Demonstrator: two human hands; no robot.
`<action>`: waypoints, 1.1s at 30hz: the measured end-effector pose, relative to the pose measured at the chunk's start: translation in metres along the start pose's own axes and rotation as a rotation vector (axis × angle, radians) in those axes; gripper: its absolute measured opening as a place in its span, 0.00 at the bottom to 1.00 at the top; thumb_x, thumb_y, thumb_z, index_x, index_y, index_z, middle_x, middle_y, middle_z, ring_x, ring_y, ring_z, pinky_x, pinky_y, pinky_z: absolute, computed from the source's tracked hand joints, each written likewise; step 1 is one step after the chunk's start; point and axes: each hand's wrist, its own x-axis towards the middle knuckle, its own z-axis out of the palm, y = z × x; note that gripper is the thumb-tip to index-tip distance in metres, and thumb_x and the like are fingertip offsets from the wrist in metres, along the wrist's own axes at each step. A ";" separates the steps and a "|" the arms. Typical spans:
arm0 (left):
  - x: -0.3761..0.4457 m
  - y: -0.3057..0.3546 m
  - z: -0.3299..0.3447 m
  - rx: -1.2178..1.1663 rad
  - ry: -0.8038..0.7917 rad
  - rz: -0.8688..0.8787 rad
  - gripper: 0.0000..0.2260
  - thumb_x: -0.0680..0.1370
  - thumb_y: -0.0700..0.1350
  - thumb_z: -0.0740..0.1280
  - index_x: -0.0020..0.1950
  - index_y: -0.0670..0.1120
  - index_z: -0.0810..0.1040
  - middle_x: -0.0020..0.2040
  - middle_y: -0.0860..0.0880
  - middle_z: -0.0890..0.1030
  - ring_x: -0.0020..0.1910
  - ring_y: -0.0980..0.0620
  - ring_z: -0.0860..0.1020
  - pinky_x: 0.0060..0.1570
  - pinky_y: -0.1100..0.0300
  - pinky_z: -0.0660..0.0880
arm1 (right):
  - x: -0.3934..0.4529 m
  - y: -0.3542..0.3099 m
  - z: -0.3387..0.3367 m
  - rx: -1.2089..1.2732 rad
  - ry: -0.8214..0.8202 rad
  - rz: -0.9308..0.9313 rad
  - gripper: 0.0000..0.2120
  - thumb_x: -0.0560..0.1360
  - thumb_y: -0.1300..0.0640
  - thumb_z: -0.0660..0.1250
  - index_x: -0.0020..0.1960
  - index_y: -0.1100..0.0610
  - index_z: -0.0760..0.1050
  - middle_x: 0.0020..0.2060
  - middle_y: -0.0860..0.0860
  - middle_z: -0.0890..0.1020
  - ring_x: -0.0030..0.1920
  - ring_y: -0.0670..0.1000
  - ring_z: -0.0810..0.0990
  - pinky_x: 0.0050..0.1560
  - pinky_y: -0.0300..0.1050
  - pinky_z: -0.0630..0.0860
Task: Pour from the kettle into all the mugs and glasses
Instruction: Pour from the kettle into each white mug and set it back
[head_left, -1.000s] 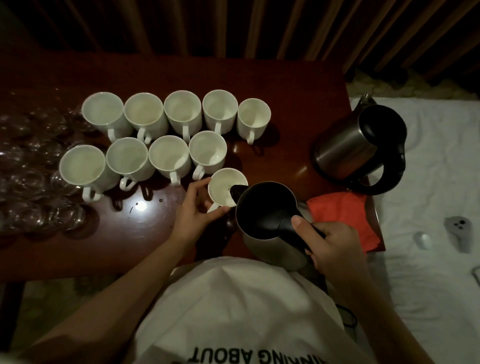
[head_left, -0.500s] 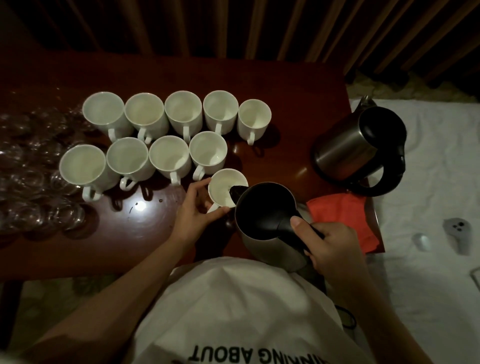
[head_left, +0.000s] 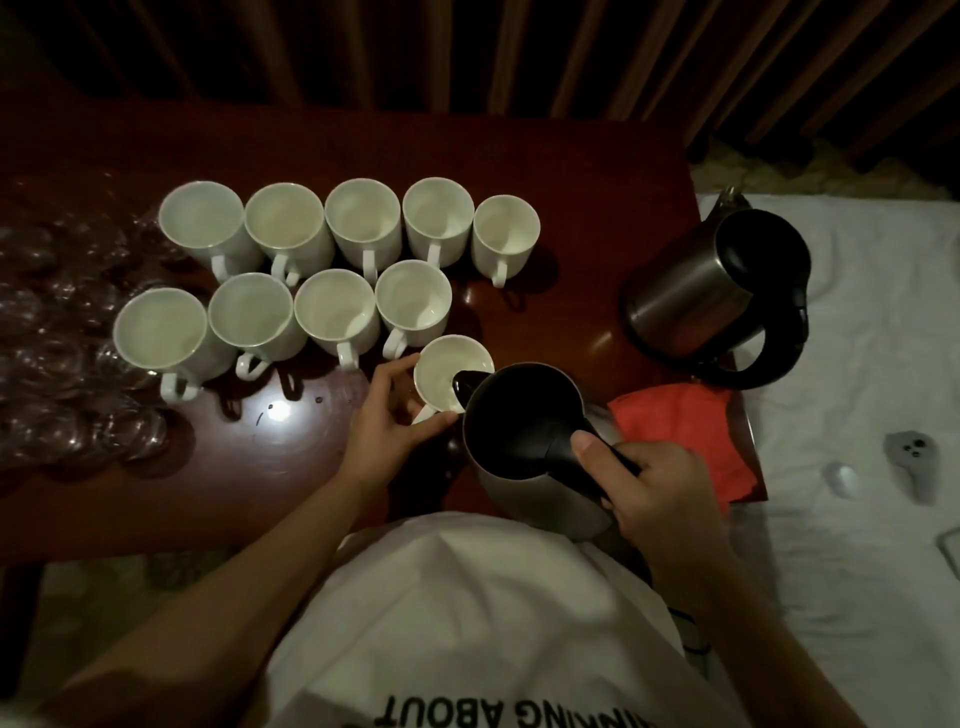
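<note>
In the head view, near the centre of the frame, the right hand (head_left: 662, 499) was closed round the black handle of a steel kettle (head_left: 524, 447), thumb laid along the top of the handle, and the kettle was tipped toward the upper left so that its black spout hung over the rim of a white mug (head_left: 441, 371). The left hand (head_left: 387, 421) gripped that mug from the left side, fingers curled round its wall and thumb pressed below its rim; whether any water was running from the spout could not be told in the dim light. Above and to the left of the held mug stood nine more white mugs (head_left: 332, 306) in two rows, five in the back row and four in the front, packed close with their handles turned toward the lower edge of the frame. At the far left a cluster of clear glasses (head_left: 67, 343) stood on the dark wooden table (head_left: 519, 150), hard to count. At the right edge of the table a second steel kettle (head_left: 717, 291) stood with its lid open, and just below it lay a red cloth (head_left: 680, 431), touching the table's right edge. Beyond, on a white sheet (head_left: 857, 364) at the right of the frame, lay a small grey controller (head_left: 911, 457).
</note>
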 end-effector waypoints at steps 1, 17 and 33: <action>0.000 -0.001 0.000 -0.003 0.000 -0.001 0.33 0.64 0.54 0.80 0.64 0.65 0.70 0.61 0.49 0.79 0.61 0.46 0.78 0.58 0.40 0.76 | 0.000 -0.001 0.000 0.005 -0.002 -0.001 0.31 0.66 0.35 0.61 0.23 0.63 0.67 0.18 0.59 0.67 0.21 0.57 0.65 0.24 0.55 0.63; 0.001 -0.002 -0.001 0.002 -0.013 0.001 0.33 0.64 0.53 0.80 0.64 0.65 0.70 0.60 0.49 0.78 0.60 0.46 0.78 0.56 0.40 0.77 | 0.003 -0.002 0.001 -0.013 0.002 -0.008 0.32 0.66 0.35 0.60 0.23 0.63 0.65 0.18 0.60 0.66 0.20 0.54 0.64 0.24 0.54 0.62; 0.004 -0.007 0.001 -0.036 -0.006 -0.015 0.34 0.64 0.53 0.81 0.66 0.63 0.70 0.60 0.47 0.80 0.60 0.43 0.78 0.56 0.38 0.76 | 0.006 -0.001 0.000 -0.052 0.010 -0.012 0.33 0.66 0.34 0.59 0.23 0.64 0.67 0.18 0.61 0.67 0.22 0.59 0.67 0.25 0.56 0.64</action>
